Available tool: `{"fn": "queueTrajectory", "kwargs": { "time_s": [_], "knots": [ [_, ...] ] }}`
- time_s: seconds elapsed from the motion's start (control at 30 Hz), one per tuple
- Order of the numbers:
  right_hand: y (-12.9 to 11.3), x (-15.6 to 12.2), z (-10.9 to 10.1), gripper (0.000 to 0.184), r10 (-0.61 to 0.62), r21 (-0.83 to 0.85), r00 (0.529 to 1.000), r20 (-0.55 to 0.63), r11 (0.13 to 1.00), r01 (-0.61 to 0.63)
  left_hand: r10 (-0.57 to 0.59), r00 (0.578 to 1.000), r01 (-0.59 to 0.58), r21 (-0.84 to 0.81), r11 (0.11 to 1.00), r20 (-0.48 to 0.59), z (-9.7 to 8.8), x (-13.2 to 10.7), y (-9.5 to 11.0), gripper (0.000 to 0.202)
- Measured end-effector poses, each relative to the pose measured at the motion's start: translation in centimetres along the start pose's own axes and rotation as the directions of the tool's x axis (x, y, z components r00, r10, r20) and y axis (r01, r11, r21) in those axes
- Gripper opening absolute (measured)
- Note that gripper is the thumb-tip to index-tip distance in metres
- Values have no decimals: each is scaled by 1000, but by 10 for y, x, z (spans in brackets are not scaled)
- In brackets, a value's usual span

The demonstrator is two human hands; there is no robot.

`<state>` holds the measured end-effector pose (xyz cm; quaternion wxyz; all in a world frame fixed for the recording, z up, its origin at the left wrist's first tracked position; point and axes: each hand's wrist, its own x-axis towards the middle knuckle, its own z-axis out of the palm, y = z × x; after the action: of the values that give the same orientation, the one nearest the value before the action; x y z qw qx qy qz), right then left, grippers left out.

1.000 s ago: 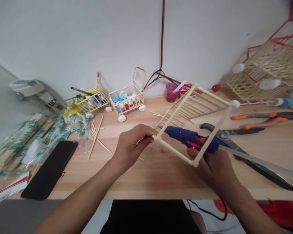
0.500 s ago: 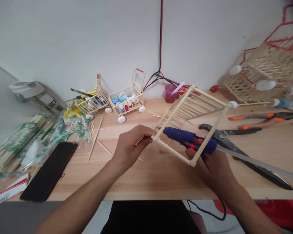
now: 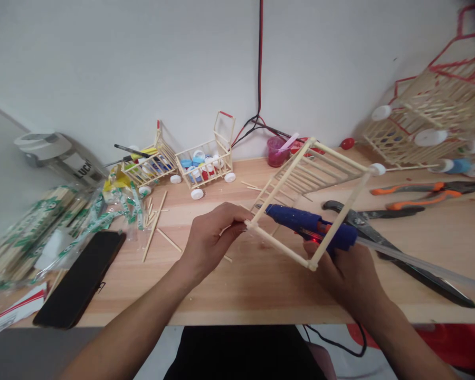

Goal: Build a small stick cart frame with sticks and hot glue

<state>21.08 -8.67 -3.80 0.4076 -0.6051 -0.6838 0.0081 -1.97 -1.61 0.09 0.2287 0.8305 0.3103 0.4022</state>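
My left hand (image 3: 214, 237) pinches the near left corner of a pale stick frame (image 3: 320, 169), a cage of thin wooden sticks held tilted above the wooden table (image 3: 221, 285). My right hand (image 3: 348, 274) grips a blue hot glue gun (image 3: 309, 224) with a clear glue stick poking out the back. The gun's body passes through the frame's open side and its nozzle points left toward the pinched corner. A white cap (image 3: 378, 169) sits at the frame's far right corner.
Two small stick carts (image 3: 206, 158) with bottle caps stand at the back. Large shears (image 3: 380, 237) and orange-handled pliers (image 3: 423, 195) lie right. A black phone (image 3: 81, 277) and packets of sticks (image 3: 31, 227) lie left. A bigger stick cart (image 3: 431, 116) stands far right.
The frame and glue gun have shifted only slightly; both hands keep the same hold.
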Motion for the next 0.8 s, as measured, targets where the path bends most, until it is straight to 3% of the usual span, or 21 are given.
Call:
{"fn": "queueTrajectory", "kwargs": {
  "time_s": [0.57,0.8],
  "knots": [
    [5,-3,3,29,-65,-23,998,-11,998,65,12,1000,-12,5,1000,-7,0,0,-1,11],
    [6,-3,4,27,-12,17,1000,12,1000,11,20,1000,-20,4,1000,-18,0,0,-1,13]
  ]
}}
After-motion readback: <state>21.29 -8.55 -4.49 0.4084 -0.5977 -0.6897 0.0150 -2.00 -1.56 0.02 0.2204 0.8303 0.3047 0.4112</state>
